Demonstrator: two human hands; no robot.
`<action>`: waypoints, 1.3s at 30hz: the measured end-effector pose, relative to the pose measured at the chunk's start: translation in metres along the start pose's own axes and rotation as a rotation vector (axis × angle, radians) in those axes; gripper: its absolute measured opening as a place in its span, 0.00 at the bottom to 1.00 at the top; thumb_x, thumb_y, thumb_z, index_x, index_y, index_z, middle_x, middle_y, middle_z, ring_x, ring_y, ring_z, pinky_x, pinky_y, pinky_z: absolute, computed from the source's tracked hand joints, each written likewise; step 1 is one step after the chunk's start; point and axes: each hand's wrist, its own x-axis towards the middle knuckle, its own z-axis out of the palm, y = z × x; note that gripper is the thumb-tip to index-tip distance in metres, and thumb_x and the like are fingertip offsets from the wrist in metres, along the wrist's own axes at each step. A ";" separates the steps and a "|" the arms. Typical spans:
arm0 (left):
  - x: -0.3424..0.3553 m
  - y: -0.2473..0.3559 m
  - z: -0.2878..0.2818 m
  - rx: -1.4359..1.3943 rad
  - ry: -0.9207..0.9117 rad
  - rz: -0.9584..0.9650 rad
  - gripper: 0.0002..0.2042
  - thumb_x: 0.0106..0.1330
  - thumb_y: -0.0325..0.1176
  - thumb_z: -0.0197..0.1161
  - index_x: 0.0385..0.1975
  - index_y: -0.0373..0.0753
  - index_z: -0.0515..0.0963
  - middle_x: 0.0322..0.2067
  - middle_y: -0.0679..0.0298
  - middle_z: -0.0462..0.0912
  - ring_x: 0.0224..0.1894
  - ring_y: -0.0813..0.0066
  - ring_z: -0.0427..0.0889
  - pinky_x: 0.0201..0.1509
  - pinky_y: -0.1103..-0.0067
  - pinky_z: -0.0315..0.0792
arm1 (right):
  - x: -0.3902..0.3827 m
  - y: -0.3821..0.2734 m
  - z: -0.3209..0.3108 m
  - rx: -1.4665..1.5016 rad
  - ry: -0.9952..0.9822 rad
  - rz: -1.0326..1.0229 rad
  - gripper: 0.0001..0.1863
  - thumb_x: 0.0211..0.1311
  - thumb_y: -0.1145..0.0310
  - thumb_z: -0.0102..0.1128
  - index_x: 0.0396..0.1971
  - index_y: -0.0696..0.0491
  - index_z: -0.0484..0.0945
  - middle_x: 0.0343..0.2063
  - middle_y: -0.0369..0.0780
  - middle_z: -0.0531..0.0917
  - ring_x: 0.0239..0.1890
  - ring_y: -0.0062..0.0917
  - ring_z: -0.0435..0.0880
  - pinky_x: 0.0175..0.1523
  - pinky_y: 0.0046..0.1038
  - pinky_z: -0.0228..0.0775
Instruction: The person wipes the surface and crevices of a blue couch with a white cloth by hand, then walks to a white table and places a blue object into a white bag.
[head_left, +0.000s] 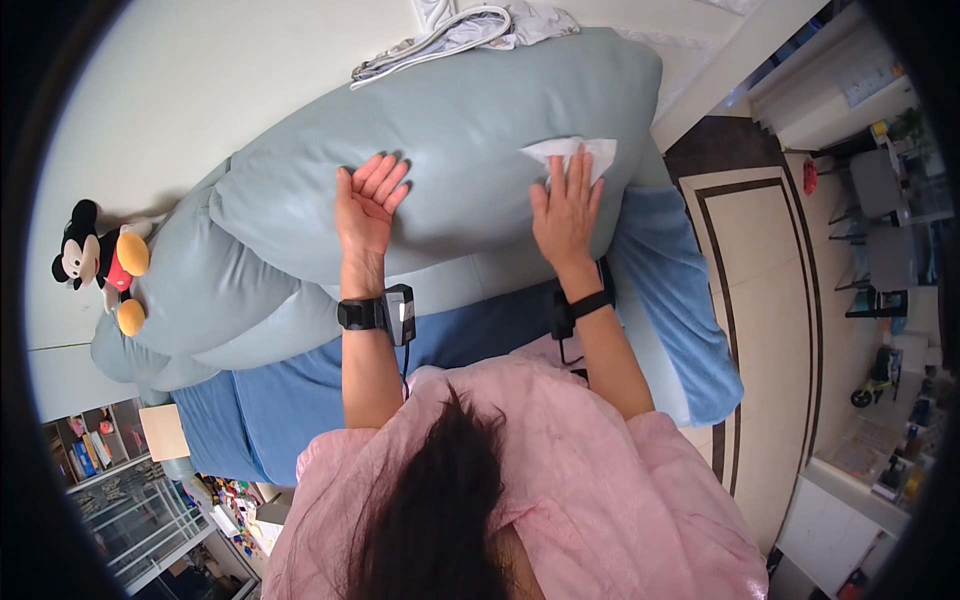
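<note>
My right hand (pixel 567 215) lies flat, fingers spread and pointing away, over a white wipe (pixel 600 152) on the grey-blue sofa back (pixel 460 160). The wipe shows beyond and between the fingertips; how much lies under the hand is hidden. To the left, my left hand (pixel 368 208) is open with the palm turned up. Nothing is in it, and it is over or against the same padded back; whether it touches cannot be told. Black straps with small devices sit on both wrists, and a cable hangs from each.
Blue towel covers (pixel 670 300) drape the seat and right end. A plush mouse toy (pixel 98 258) sits at far left. Crumpled fabric with a white cord (pixel 470 38) lies behind the sofa back. Shelves (pixel 100 450) stand lower left; chairs (pixel 880 185) line the right beyond the tiled floor (pixel 765 290).
</note>
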 end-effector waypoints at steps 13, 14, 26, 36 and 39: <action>0.000 -0.001 0.003 -0.004 -0.032 0.010 0.31 0.77 0.50 0.29 0.53 0.27 0.71 0.52 0.47 0.78 0.53 0.54 0.79 0.51 0.67 0.80 | 0.020 0.130 0.065 1.172 0.014 0.903 0.49 0.65 0.29 0.21 0.72 0.55 0.39 0.73 0.41 0.43 0.74 0.32 0.40 0.75 0.37 0.32; 0.001 -0.002 0.006 -0.005 -0.031 0.017 0.32 0.76 0.51 0.28 0.52 0.26 0.71 0.50 0.45 0.78 0.51 0.53 0.80 0.49 0.67 0.81 | 0.016 0.130 0.071 1.169 0.020 0.905 0.49 0.65 0.29 0.21 0.72 0.55 0.39 0.73 0.41 0.43 0.74 0.32 0.40 0.75 0.37 0.32; 0.002 -0.001 -0.004 -0.023 -0.069 0.008 0.32 0.76 0.51 0.27 0.53 0.25 0.70 0.50 0.44 0.78 0.52 0.51 0.80 0.50 0.66 0.81 | -0.038 -0.027 0.076 1.800 -0.403 1.595 0.41 0.62 0.29 0.31 0.58 0.49 0.67 0.51 0.41 0.74 0.54 0.38 0.70 0.64 0.47 0.57; -0.014 0.014 -0.011 -0.184 -0.340 -0.049 0.31 0.76 0.52 0.31 0.59 0.28 0.65 0.59 0.44 0.71 0.58 0.51 0.75 0.56 0.66 0.76 | 0.028 -0.036 -0.034 1.838 -0.740 1.097 0.19 0.59 0.71 0.43 0.46 0.69 0.70 0.48 0.55 0.77 0.55 0.52 0.75 0.57 0.50 0.73; -0.029 0.025 -0.018 -0.129 -0.406 -0.064 0.31 0.75 0.54 0.35 0.60 0.29 0.66 0.59 0.44 0.70 0.58 0.53 0.75 0.55 0.68 0.76 | 0.040 -0.064 -0.054 1.713 -0.687 0.858 0.17 0.60 0.72 0.45 0.44 0.68 0.71 0.43 0.52 0.79 0.49 0.44 0.80 0.52 0.42 0.78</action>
